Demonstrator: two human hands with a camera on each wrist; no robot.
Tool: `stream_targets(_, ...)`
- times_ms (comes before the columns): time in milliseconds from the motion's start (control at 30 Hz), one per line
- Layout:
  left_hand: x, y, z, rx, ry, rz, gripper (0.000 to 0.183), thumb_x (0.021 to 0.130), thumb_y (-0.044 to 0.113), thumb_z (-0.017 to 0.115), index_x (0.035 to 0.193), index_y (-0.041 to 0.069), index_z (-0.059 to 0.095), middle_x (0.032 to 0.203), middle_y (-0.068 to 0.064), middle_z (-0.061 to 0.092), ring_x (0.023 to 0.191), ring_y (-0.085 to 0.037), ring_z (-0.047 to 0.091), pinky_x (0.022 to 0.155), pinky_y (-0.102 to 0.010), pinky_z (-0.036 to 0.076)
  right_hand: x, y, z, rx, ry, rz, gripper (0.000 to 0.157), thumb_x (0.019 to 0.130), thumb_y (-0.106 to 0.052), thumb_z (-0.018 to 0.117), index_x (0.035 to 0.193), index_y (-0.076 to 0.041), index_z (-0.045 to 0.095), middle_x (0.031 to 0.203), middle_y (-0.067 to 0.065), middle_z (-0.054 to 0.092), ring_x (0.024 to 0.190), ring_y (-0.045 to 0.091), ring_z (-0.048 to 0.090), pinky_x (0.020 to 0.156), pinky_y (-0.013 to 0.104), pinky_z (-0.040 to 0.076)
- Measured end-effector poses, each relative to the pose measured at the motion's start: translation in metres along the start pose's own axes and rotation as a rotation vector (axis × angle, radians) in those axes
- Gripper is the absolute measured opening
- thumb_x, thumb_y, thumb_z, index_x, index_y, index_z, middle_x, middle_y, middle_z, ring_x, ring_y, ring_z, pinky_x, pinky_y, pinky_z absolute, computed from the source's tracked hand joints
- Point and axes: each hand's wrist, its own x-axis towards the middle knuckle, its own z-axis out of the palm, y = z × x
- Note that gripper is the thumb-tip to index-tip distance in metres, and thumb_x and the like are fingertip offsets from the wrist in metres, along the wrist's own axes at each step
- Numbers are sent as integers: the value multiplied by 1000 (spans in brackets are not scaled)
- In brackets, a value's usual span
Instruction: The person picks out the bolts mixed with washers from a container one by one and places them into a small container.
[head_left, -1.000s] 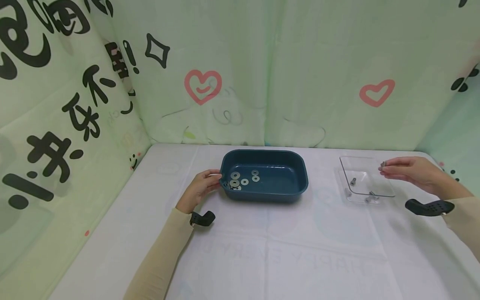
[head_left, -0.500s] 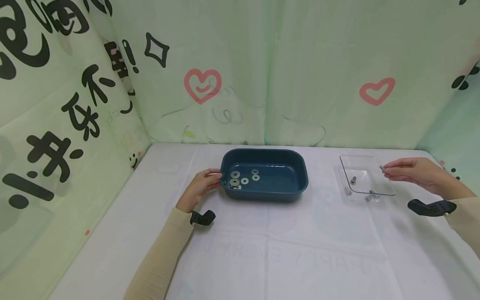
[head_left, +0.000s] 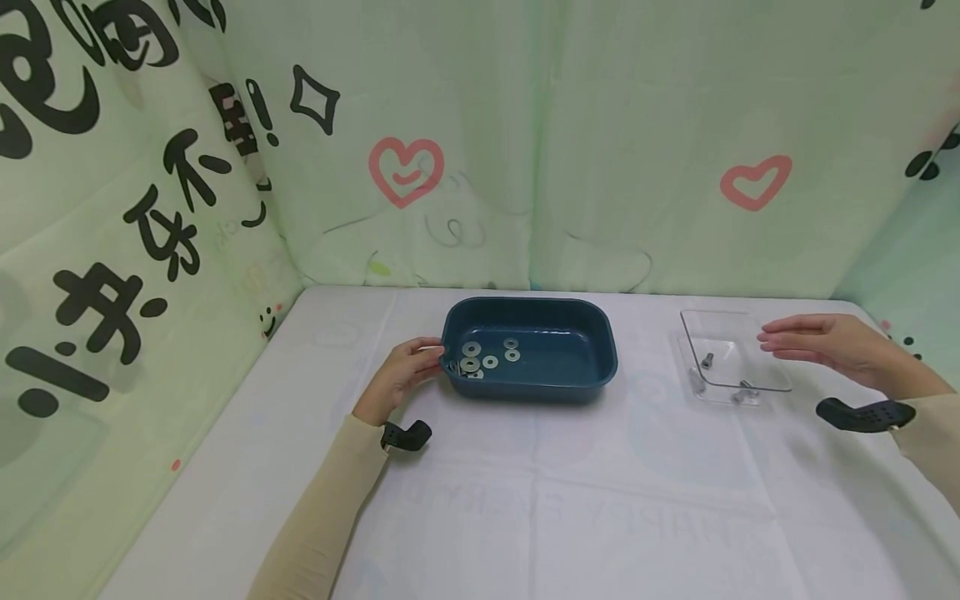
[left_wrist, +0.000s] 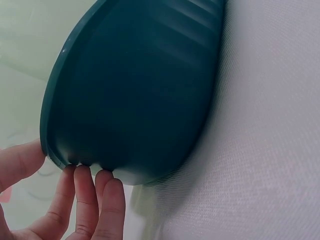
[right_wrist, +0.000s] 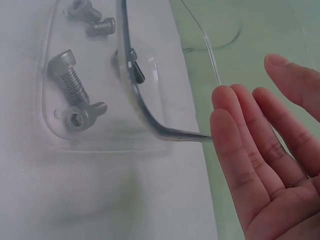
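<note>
In the head view, a blue tub point(head_left: 555, 358) sits on the white cloth point(head_left: 585, 500) near the far edge of the table, with several flat washers point(head_left: 469, 366) lying in its left part. The left hand point(head_left: 399, 375) is at the tub's left end. Well to the right of the tub stands a clear box point(head_left: 731, 350) with bolts point(head_left: 707, 361) in it, and the right hand point(head_left: 832, 346) hovers at the box's right side. A pale green curtain point(head_left: 615, 150) hangs behind the table.

In the left wrist view, the thumb rests at the tub's rim and the other fingertips press against the outer wall just below — the hand is clamped on that end of the tub.

In the right wrist view, the bolts lie on the box floor, most of them toward one end. The right hand's fingers are straight and close together, with the thumb well apart from them. Its fingertips overlap the box's rim in this view — whether they touch it, I cannot tell.
</note>
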Motion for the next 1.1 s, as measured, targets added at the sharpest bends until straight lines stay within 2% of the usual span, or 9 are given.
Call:
stream_targets(233, -2, 1, 0, 0, -6, 6, 40, 94, 12, 56, 131, -2, 48, 118, -14, 59, 86, -7, 61, 104, -40, 44, 1, -5, 3, -48, -15, -68, 24, 97, -16, 52, 108, -36, 57, 101, -28, 63, 92, -4, 65, 75, 10, 51)
stream_targets(367, -4, 2, 1, -1, -8, 19, 40, 94, 11, 55, 131, -4, 48, 115, -14, 60, 85, -7, 61, 104, -42, 44, 4, -12, 7, -35, -41, -118, 25, 97, -13, 50, 109, -34, 56, 104, -26, 64, 93, -4, 65, 76, 10, 51)
stream_targets(533, -4, 2, 1, 3, -6, 18, 39, 94, 11, 55, 130, -3, 48, 117, -15, 60, 86, -7, 61, 104, -41, 44, 10, -30, 14, -27, -88, -167, 26, 97, -14, 50, 110, -35, 56, 107, -26, 63, 97, -4, 64, 80, 10, 51)
stream_targets(667, -2, 2, 1, 5, -2, 15, 39, 94, 11, 56, 129, -3, 49, 118, -16, 60, 88, -8, 61, 104, -41, 44, 14, -50, 24, -68, -94, -159, 25, 96, -18, 52, 109, -39, 55, 107, -27, 63, 98, -5, 63, 82, 9, 49)
stream_targets(733, -2, 1, 1, 2, -4, 18, 39, 94, 11, 56, 129, -3, 49, 118, -16, 60, 88, -8, 61, 104, -41, 44, 17, -59, 29, -80, -94, -163, 25, 96, -18, 54, 111, -37, 55, 106, -26, 64, 98, -4, 63, 82, 9, 49)
stream_targets(800, -2, 1, 1, -7, -6, 22, 39, 94, 11, 56, 129, -3, 49, 117, -16, 60, 87, -9, 61, 104, -41, 44, 21, -68, 33, -92, -96, -176, 26, 95, -16, 55, 116, -31, 56, 106, -24, 64, 98, -4, 63, 82, 9, 49)
stream_targets(967, -3, 2, 1, -8, -6, 22, 39, 94, 10, 56, 130, -4, 48, 119, -16, 59, 87, -8, 61, 104, -42, 43, 31, -93, 47, -122, -98, -176, 40, 94, -19, 57, 130, -3, 51, 106, -19, 67, 97, -2, 64, 82, 12, 51)
stream_targets(1033, -4, 3, 2, -8, -4, 20, 39, 94, 10, 55, 130, -4, 48, 120, -17, 59, 87, -8, 61, 104, -42, 43, 36, -103, 54, -128, -101, -170, 47, 94, -22, 57, 132, 4, 47, 107, -16, 67, 97, -1, 64, 83, 13, 51)
stream_targets(1100, -4, 3, 2, -8, -4, 20, 39, 94, 10, 55, 130, -4, 48, 120, -17, 59, 87, -8, 61, 104, -42, 43, 41, -114, 62, -123, -110, -167, 49, 93, -23, 58, 132, 5, 46, 108, -12, 68, 98, 0, 65, 84, 15, 52)
